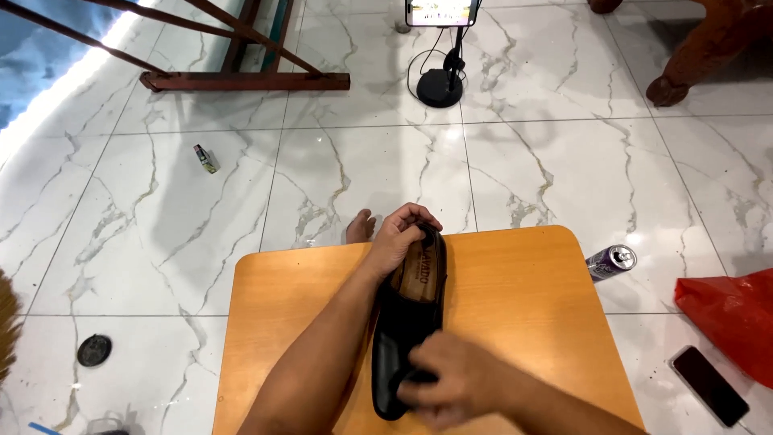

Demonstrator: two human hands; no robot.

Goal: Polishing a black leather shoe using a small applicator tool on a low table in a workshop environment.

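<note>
A black shoe (pixel 409 322) on the table (pixel 515 298) is gripped at twelve o'clock by the left hand (pixel 398 240) and at six o'clock by the right hand (pixel 451 379).

Open tabletop either side of the shoe, clutter only on the floor

The orange table (pixel 515 266) lies bare left and right of the black shoe (pixel 411 322), which both hands grip at its ends, so the middle strip is blocked. Off the right edge lie a purple can (pixel 610 261), a red bag (pixel 729 314) and a dark phone (pixel 710 385); a bare foot (pixel 360 226) sits just beyond the far edge.
</note>
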